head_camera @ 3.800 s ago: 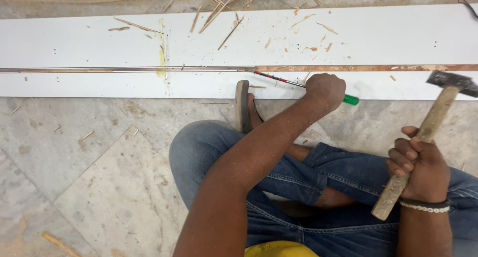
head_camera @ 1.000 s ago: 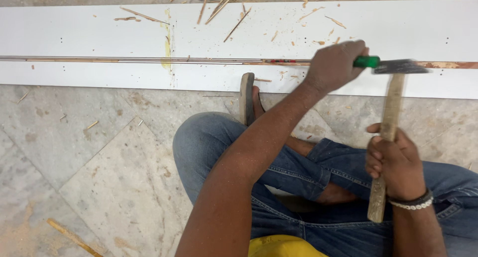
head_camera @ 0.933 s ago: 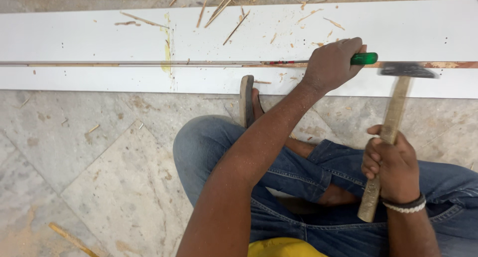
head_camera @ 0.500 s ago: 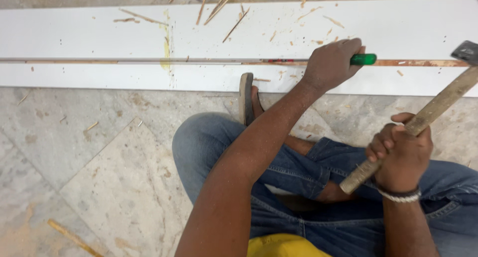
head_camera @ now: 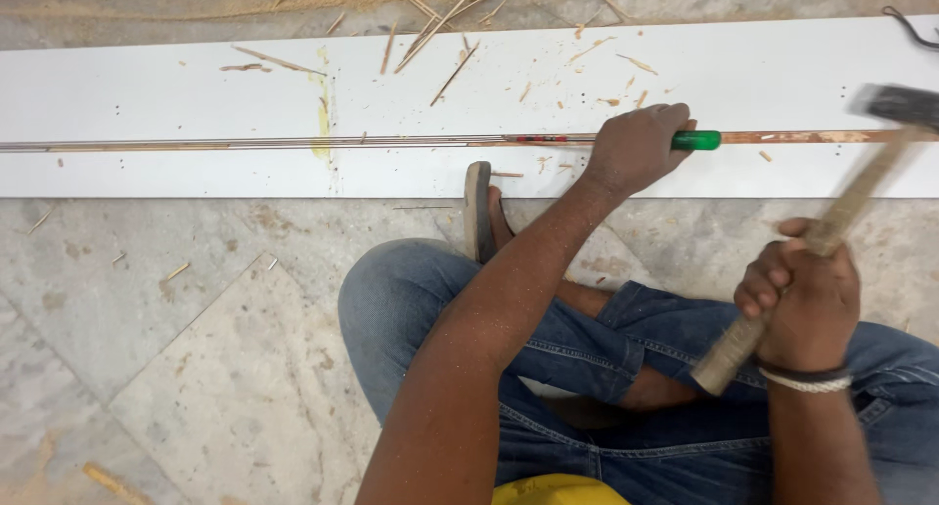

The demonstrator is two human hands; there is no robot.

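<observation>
On the marble floor [head_camera: 196, 368], a person sits cross-legged before a long white board [head_camera: 196, 85]. Along its length runs a narrow groove [head_camera: 245, 144]. The left hand [head_camera: 636, 151] is clenched around a green-handled chisel [head_camera: 696, 140] laid in that groove, its tip pointing left. The right hand [head_camera: 797, 305] grips the wooden handle of a hammer [head_camera: 895, 104], whose blurred head is raised off to the right, well apart from the chisel's butt. Wood splinters [head_camera: 440, 26] lie scattered over the board's far side. Judging by the bare reddish wood right of the chisel, that stretch seems cleared, while the long run to the left looks undone.
</observation>
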